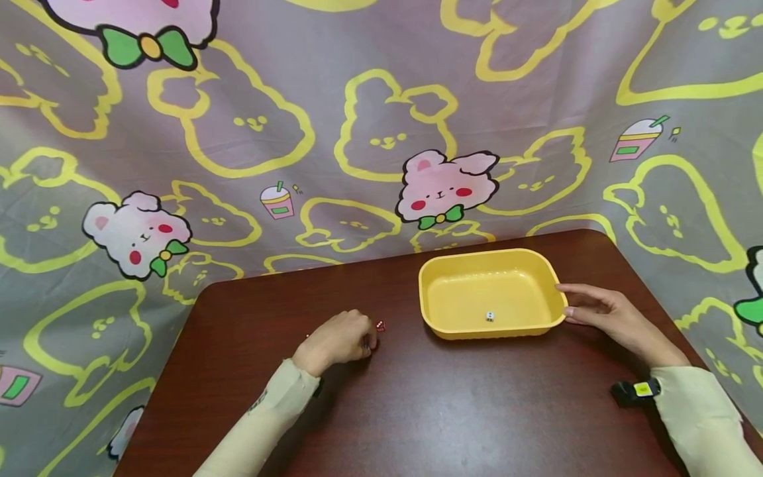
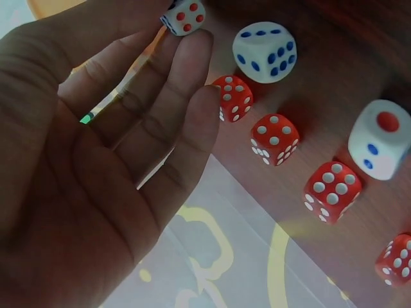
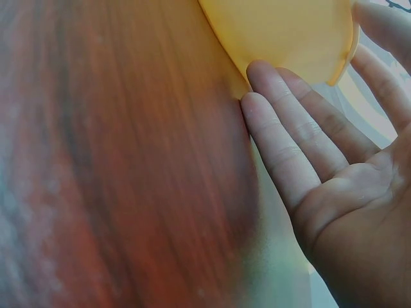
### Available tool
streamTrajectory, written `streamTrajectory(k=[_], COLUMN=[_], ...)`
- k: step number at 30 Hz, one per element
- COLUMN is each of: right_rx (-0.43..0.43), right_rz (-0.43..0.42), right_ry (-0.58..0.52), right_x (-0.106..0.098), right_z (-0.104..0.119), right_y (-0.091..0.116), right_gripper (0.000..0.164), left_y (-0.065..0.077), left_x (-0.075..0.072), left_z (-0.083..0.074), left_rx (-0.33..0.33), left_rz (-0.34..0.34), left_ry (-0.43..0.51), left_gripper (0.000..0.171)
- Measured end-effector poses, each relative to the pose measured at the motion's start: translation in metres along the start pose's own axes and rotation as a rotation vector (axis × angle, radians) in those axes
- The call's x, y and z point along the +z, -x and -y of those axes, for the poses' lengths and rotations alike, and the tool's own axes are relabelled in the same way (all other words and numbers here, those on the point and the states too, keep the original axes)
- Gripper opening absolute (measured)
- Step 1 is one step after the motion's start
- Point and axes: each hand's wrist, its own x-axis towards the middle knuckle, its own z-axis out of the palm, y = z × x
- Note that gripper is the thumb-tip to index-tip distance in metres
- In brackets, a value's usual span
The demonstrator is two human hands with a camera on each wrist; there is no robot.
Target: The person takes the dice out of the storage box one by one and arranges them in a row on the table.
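In the left wrist view, my left hand (image 2: pixel 128 122) pinches a white die (image 2: pixel 187 17) with red and blue pips between thumb and fingertips. Beside those fingers several red dice (image 2: pixel 275 139) and two more white dice (image 2: pixel 264 52) lie spread on the table. From the head view, the left hand (image 1: pixel 342 336) hides most of them; one red die (image 1: pixel 380 326) shows past its knuckles. A yellow tray (image 1: pixel 489 333) stands to the right with one white die (image 1: pixel 490 317) inside. My right hand (image 1: pixel 614 318) touches the tray's right end, its fingers fairly straight.
The dark brown table (image 1: pixel 465 397) has rounded far corners. A patterned grey cloth (image 1: pixel 334 159) hangs closely behind and at both sides. The tray stands near the table's far edge.
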Motion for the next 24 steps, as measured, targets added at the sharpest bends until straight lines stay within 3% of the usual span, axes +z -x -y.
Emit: streamTrajectory(k=[13,24], right_rx=[0.003,-0.003], right_rz=[-0.008,-0.003], right_ry=[-0.001,0.001], right_x=[0.000,0.000], right_z=[0.002,0.000], right_y=[0.000,-0.001], right_gripper=[0.050,0.050], left_y=[0.000,0.002], left_x=[0.003,-0.010], left_z=[0.000,0.001], left_rx=[-0.001,-0.021], left_rz=[-0.009,-0.040], left_ry=[0.012,0.042], left_gripper=[0.011,0.019])
